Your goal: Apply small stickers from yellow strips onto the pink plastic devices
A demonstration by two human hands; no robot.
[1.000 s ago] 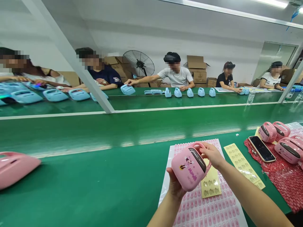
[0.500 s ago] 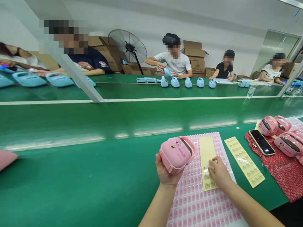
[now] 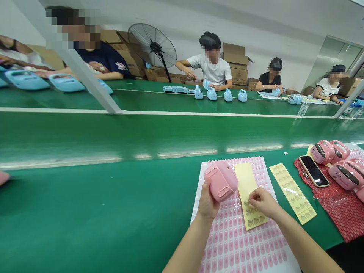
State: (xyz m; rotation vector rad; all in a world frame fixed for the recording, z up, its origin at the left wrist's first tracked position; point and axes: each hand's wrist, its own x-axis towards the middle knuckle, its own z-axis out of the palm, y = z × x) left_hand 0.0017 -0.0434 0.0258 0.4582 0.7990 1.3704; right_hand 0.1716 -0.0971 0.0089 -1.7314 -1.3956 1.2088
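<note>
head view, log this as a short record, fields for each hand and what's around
left hand: holds a pink case, tilted, over the pink sticker sheet
right hand: at the yellow label strip, which lies on that sheet
to the right: second label strip; phone on red wrap; more pink cases
far side: co-workers, blue cases, fan

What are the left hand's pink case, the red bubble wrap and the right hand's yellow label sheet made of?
Pink case: probably hard plastic, satin finish, with moulded outlines.
Red bubble wrap: likely plastic film, glossy, with highlights on dimples.
Yellow label sheet: smooth, thin, flat; paper or film, unclear.
</note>
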